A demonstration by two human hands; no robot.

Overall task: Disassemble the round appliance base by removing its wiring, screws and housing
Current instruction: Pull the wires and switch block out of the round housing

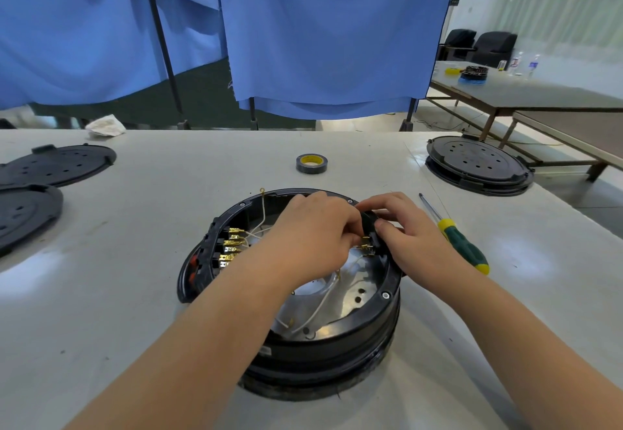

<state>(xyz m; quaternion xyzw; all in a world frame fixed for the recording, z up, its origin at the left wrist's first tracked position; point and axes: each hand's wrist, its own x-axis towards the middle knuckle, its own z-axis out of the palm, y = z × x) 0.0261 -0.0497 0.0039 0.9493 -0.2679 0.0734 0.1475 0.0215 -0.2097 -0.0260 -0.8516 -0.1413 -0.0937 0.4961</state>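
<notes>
Round appliance base [323, 338], opened, being worked on at the table's [135, 295] near middle.
A black connector block [369, 227] at the base's right rim is being pinched by the right hand [404, 227]; its wiring is being gripped by the left hand [313, 230]. A screwdriver [455, 234] is lying right of the base, a tape roll [312, 163] beyond it.

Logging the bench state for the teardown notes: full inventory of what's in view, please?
appliance base: 1, black, table centre, open
black part: 1, at base's right rim, held
white wires: several, inside base
brass terminals: a row, base's left side
screwdriver: 1, green and yellow, right of base
tape roll: 1, black, yellow core, behind base
black covers: 2, far left
second base: 1, black, far right
white rag: 1, table's far edge
left hand: pinching by the part
right hand: gripping the part
</notes>
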